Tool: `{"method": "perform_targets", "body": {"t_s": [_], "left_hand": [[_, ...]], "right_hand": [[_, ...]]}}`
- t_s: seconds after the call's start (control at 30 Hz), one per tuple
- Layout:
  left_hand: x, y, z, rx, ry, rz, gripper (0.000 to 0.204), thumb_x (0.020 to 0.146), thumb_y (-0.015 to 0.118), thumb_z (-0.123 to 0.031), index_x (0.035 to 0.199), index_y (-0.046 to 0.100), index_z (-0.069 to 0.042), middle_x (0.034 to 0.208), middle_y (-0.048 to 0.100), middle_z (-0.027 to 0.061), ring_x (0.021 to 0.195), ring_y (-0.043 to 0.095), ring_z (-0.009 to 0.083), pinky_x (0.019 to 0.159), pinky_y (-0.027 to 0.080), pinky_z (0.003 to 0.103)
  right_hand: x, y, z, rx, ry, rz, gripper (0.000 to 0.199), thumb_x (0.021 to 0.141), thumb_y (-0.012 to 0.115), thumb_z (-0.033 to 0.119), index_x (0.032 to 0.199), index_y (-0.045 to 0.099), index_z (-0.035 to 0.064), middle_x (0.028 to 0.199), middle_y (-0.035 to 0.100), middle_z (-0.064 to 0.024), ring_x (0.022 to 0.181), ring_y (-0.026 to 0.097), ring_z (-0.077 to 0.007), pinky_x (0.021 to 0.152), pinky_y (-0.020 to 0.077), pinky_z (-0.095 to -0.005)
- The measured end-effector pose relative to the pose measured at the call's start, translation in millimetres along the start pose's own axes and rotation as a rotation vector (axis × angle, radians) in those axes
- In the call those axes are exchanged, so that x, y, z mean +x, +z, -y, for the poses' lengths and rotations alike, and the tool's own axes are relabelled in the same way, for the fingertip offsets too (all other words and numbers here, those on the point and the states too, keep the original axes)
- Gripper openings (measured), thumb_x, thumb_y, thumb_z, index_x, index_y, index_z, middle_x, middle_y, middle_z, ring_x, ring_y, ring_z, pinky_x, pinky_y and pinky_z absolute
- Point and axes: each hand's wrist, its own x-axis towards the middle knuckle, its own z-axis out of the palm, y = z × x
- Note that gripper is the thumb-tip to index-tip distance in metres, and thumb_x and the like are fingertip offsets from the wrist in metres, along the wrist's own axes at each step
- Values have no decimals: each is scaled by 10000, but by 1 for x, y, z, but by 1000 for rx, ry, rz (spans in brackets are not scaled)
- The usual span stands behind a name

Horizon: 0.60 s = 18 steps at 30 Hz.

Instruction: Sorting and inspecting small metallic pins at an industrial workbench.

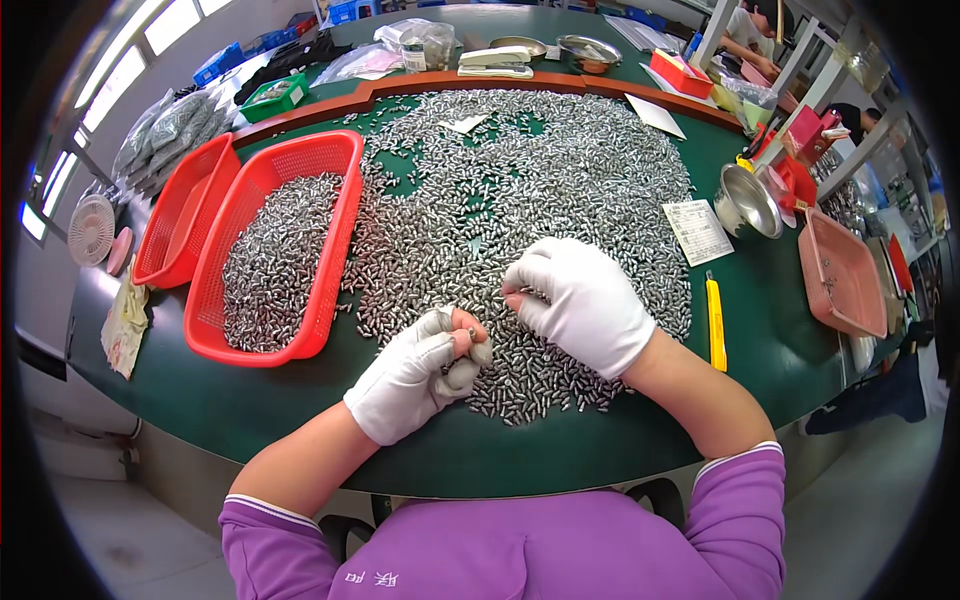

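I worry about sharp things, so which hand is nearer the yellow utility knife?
Right. The right hand is over the small metal pieces, to the left of the yellow utility knife; the left hand is farther left, beyond the right hand.

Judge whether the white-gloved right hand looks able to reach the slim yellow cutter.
Probably yes: the right hand is nearby, and the cutter lies uncovered on the green tabletop, with only small, loose silver metal pieces between them.

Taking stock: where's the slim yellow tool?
On the head view's right, the slim yellow tool lies beside small silver metal pieces, below the printed white paper.
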Motion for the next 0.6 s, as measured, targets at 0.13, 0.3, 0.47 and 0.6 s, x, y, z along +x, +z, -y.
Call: {"method": "perform_targets", "body": {"t_s": [0.13, 0.3, 0.47, 0.6], "left_hand": [[-1, 2, 0, -9, -32, 31, 230, 933, 639, -175, 1110, 528, -79, 959, 583, 13, 691, 435, 52, 631, 373, 186], [-3, 6, -1, 25, -19, 88, 262, 922, 663, -192, 1116, 523, -85, 998, 583, 7, 723, 447, 50, 667, 387, 187], [-4, 10, 0, 110, -44, -41, 240, 921, 678, -206, 1080, 533, -100, 972, 591, -3, 734, 468, 45, 663, 401, 183], [-4, 4, 1, 84, -15, -30, 214, 930, 666, -211, 1069, 546, -100, 954, 593, -1, 694, 449, 47, 623, 384, 178]], "right_hand": [[3, -13, 15, 261, -93, -111, 172, 695, 759, 84, 832, 655, 82, 817, 634, -62, 735, 609, -272, 656, 492, -382], [4, -17, 28, -95, -304, -118, 123, 745, 705, 175, 753, 606, 103, 734, 572, -32, 671, 597, -226, 571, 477, -356], [-1, -11, 25, -40, -359, -69, 102, 803, 661, 199, 816, 640, 100, 756, 587, -35, 707, 607, -216, 581, 485, -355], [0, -14, 18, 140, -204, -46, 186, 796, 689, 206, 944, 670, 96, 871, 646, -52, 812, 635, -262, 704, 516, -387]]}}
